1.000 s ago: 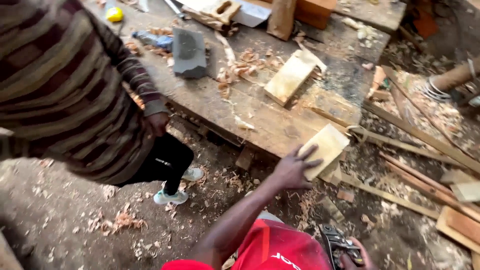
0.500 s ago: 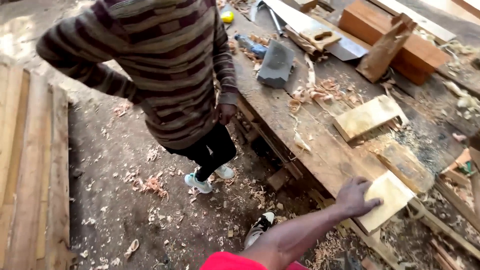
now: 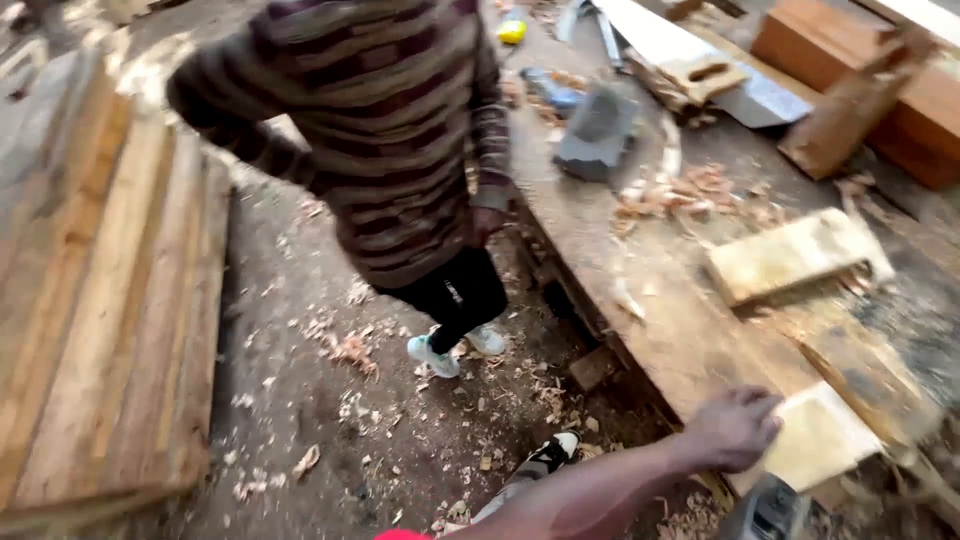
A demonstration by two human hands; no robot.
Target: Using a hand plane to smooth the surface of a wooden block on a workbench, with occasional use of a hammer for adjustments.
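Down at the near edge of the bench (image 3: pixel 640 340), our left hand (image 3: pixel 735 428) lies curled over the pale wood block (image 3: pixel 825 440), which runs rightward from it; our right hand is out of view.

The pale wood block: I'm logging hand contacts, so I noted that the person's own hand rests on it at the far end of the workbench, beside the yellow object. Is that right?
Not quite. The head view shows the hand on the pale wood block at the near end of the workbench, not the far one. The yellow object lies at the far end.
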